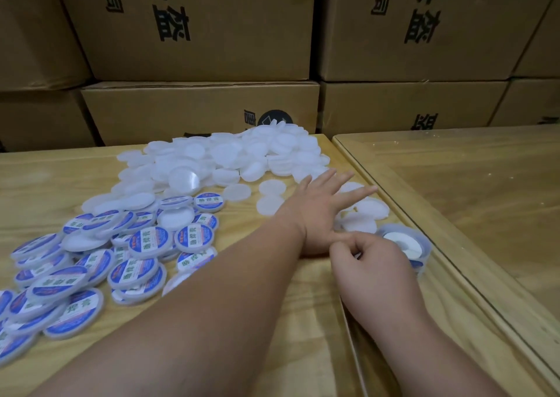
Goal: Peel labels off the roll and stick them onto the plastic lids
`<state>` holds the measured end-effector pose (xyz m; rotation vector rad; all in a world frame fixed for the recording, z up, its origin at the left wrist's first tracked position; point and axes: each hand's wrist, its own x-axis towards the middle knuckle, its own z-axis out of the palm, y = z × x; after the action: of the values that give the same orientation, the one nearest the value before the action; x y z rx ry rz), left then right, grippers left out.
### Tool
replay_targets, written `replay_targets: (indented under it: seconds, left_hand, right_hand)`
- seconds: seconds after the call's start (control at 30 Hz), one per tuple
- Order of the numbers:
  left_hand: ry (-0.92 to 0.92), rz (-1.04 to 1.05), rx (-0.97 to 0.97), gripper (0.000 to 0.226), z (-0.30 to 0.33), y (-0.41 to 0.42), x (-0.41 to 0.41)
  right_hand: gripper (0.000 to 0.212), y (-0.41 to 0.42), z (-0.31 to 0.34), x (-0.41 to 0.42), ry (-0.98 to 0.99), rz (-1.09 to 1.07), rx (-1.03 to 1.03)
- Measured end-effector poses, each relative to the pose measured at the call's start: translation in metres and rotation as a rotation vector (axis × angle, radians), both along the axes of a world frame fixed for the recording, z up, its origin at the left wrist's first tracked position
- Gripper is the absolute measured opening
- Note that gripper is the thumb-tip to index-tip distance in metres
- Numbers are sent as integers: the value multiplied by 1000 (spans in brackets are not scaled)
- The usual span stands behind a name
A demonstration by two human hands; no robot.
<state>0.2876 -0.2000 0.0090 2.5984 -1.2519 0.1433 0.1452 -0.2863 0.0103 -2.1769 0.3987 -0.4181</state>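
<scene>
We reach our left hand (pixel 325 211), fingers spread flat, over the blank lids (pixel 371 207) just ahead, while our right hand (pixel 374 255) pinches at the label roll (pixel 407 240) (its grip partly hidden) beside the left thumb.

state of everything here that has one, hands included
left hand: open, fingers straight, reaching over plain lids
right hand: fingers curled at the label roll, pinching something too small to tell
label roll: lying by the table edge, partly behind the right hand
plain lids: unlabelled, heaped at the back
labelled lids: stickered, piled at the left
</scene>
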Motion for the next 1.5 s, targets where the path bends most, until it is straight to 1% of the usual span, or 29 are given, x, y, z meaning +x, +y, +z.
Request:
replay_targets:
  seconds: [0.1, 0.13, 0.2, 0.3, 0.4, 0.53, 0.63, 0.77, 0.87, 0.97, 1.1, 1.23, 1.4, 1.5]
  left_hand:
    - [-10, -15, 177, 76, 2, -11, 5]
    - [-10, -11, 217, 75, 2, -11, 5]
    - [-6, 5, 223, 73, 2, -7, 2]
    - [27, 70, 166, 78, 0, 2, -9]
    - [77, 151, 60, 83, -4, 15, -25]
    - [91, 182, -4, 72, -8, 34, -49]
    - [61, 203, -4, 55, -11, 46, -62]
    - [25, 241, -36, 50, -15, 61, -86]
    - [-59, 388, -67, 48, -16, 70, -104]
    - [-41, 504, -135, 48, -14, 76, -121]
    - [-55, 508, -246, 39, -16, 88, -135]
    - [85, 532, -416, 39, -17, 94, -135]
    - [133, 496, -429, 40, -18, 94, -129]
    - [173, 491, -480, 43, -16, 94, -123]
  right_hand:
    - [12, -1, -1, 1, -8, -12, 10]
    - [14, -1, 0, 1, -4, -19, 7]
    - [20, -1, 1, 1, 1, -29, 8]
    - [19, 0, 3, -2, 6, -31, 36]
    - [18, -1, 4, -3, 19, -8, 65]
    - [16, -1, 5, -6, 28, 90, 68]
    - [20, 1, 6, -7, -4, 160, 111]
    - [22, 2, 4, -7, -35, 233, 135]
    - [16, 4, 4, -7, -42, 281, 151]
    - [21, 5, 1, -8, -49, 328, 224]
    - [29, 8, -3, -9, -62, 395, 326]
    - [28, 12, -2, -8, -103, 430, 403]
    - [26, 14, -5, -2, -181, 367, 423]
    - [25, 18, -6, 3, -207, 321, 444]
